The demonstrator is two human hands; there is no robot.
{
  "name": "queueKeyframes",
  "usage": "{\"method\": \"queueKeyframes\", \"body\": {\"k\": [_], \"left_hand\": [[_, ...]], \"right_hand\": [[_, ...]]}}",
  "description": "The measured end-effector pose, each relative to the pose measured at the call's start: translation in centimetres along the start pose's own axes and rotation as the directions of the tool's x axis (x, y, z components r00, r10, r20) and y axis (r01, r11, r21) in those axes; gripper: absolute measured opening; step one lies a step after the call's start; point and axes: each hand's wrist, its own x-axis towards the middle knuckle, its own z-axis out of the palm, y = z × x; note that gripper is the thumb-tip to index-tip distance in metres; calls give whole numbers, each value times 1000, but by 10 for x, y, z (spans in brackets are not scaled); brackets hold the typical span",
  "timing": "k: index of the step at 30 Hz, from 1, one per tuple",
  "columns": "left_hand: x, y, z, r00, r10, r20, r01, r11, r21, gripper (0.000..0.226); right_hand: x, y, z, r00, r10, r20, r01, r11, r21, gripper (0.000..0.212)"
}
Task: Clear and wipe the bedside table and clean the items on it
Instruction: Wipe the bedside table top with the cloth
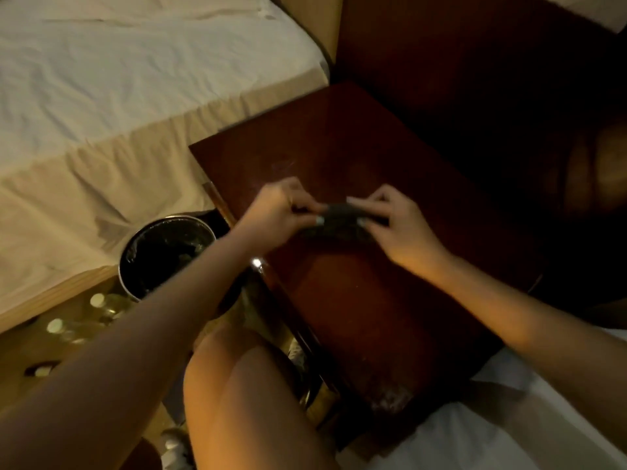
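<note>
1. Your left grip (278, 212) and right grip (397, 228) meet in the middle of the frame. Both are pinching the dark cloth (339, 220) between curled fingers and thumbs, one at each end.
2. The cloth is bunched up between them, right over the worktop (366, 137). Whether it's touching the wood or just above it, the blur won't let me say.
3. The worktop runs from centre to lower right, dark red-brown, with nothing standing on it that I can see. My read is that you're shaping the cloth for a wipe pass.
4. Watch that pale dusty patch (390, 400) on the corner at lower centre-right. A bunched cloth will skate over grit and smear it, so flatten the cloth first.
5. Faint pale streaks (281, 167) sit just above your left grip, and in this dim light they're easy to miss.
6. The round bin (166, 252) stands at centre left, just beside the worktop's edge and under your left forearm. Sweep too hard that way and the dust overshoots onto the floor, or your arm clips the rim.
7. Bottles (98, 300) with pale caps are on the floor at lower left, near the bin. They're likely the cleared items, and a careless knee could send them rolling.
8. White bedding (509, 418) butts against the worktop at lower right. Wipe towards it and the dirt lands on the sheet.
</note>
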Motion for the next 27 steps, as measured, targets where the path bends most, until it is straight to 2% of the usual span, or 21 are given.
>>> {"method": "queueKeyframes", "body": {"k": [4,8,12,16,22,27], "left_hand": [[63,-35,-46,989,-51,-142,46,998,-37,23],[116,-75,-72,971,-154,-183,159,987,15,26],[133,-117,-63,950,-264,-166,278,958,72,29],[120,-128,-50,938,-276,-207,281,960,-9,28],[67,-109,-41,951,-253,-177,268,962,61,24],[5,-63,-14,936,-301,-181,309,951,21,23]], "right_hand": [[95,-14,-8,997,-68,-44,68,998,10,39],[181,-14,8,994,-95,-54,94,995,-26,39],[225,-1,47,994,-100,41,102,992,-73,38],[225,5,61,993,-113,38,114,993,-19,36],[176,-4,57,967,-164,194,170,985,-12,38],[109,-8,49,943,-189,276,202,979,-22,39]]}}
